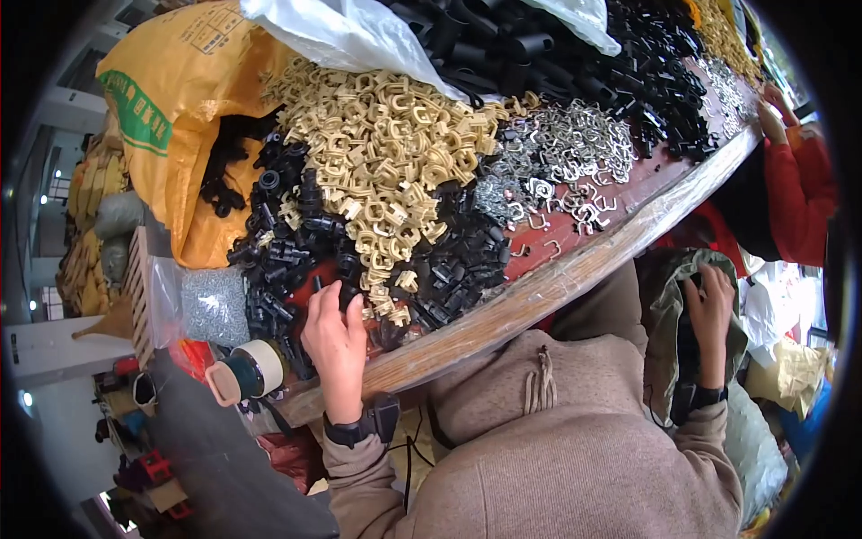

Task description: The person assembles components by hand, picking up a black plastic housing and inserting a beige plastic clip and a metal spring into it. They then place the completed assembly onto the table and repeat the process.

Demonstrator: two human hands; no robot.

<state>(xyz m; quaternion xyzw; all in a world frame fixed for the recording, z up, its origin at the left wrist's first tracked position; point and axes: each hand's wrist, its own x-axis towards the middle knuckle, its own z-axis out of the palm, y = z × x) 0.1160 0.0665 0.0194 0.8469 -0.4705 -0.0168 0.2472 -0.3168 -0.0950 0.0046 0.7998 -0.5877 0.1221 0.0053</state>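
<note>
Left hand [336, 338] at black parts [285, 262], right hand [712, 304] at a green bag [665, 310].
The parts lie near left beside tan clips [388, 153], the bag near right (whether either hand grips anything, I can't tell).

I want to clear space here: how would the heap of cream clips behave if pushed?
The heap of cream clips would probably slump and scatter, being loose and piled high. Some may catch on each other, since their open loops overlap.

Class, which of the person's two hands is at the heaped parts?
The left hand, by the black parts; the right hand is at the olive bag, away from the heaps.
</note>
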